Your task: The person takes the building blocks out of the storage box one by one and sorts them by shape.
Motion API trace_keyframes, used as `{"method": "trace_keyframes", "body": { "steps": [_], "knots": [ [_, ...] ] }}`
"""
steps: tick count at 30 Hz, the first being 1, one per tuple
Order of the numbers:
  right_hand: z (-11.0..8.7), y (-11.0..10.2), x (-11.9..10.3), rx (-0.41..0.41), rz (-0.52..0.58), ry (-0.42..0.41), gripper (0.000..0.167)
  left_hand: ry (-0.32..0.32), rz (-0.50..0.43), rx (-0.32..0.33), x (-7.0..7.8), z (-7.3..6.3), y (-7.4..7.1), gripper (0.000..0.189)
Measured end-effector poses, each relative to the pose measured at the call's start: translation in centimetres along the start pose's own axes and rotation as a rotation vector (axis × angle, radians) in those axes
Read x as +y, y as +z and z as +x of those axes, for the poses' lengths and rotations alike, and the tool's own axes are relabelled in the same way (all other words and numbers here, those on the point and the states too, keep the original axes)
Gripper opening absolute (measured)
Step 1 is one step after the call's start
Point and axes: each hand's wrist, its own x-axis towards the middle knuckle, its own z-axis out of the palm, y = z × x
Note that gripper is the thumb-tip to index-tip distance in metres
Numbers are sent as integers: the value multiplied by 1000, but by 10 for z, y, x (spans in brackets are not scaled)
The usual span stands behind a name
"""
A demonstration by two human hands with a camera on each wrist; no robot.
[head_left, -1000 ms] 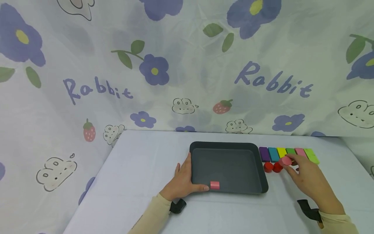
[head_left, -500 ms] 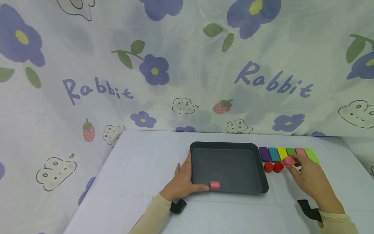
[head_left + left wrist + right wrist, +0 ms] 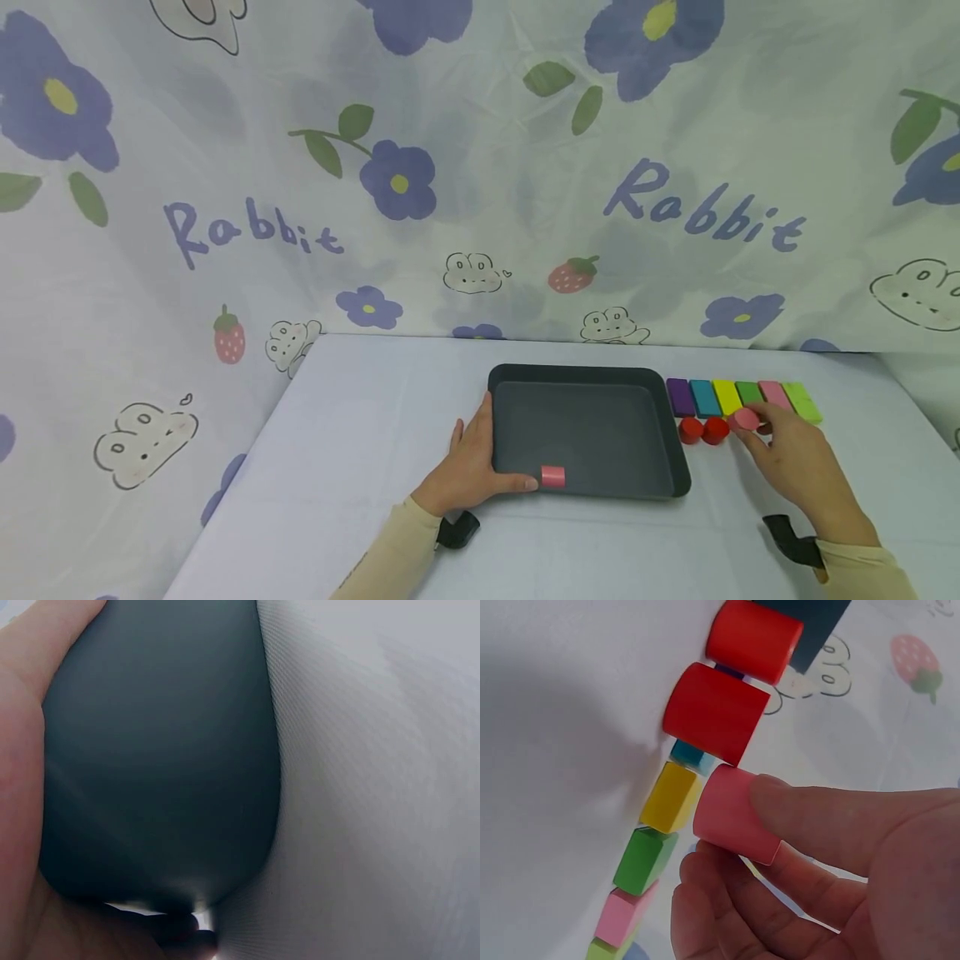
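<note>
Thumb and fingertips of my right hand (image 3: 798, 462) pinch a pink cylinder block (image 3: 731, 812). In the right wrist view it is close beside a red cylinder block (image 3: 712, 712), in line with another red cylinder block (image 3: 754, 641). My left hand (image 3: 467, 471) rests against the near left corner of a dark grey baking tray (image 3: 588, 375). Its fingers lie straight along the left side and the thumb over the front rim. Next to the thumb tip, a small pink block (image 3: 552, 477) lies inside the tray. The left wrist view shows the tray's outer wall (image 3: 161, 750) close up.
Behind the cylinders runs a row of flat blocks: purple (image 3: 681, 397), blue (image 3: 705, 398), yellow (image 3: 727, 397), green (image 3: 748, 392), pink (image 3: 775, 394) and lime green (image 3: 802, 402). A patterned cloth (image 3: 517, 192) hangs behind the white table (image 3: 375, 417).
My right hand has moved the pink cylinder slightly right and then down, leaving the second red cylinder more fully in view. The left hand and tray stay in place.
</note>
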Motion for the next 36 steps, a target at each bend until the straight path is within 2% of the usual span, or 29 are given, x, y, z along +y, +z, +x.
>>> {"method": "trace_keyframes", "body": {
  "steps": [36],
  "knots": [
    [8, 10, 8, -136, -15, 100, 57, -4, -4, -11, -4, 1, 2, 139]
  ]
}}
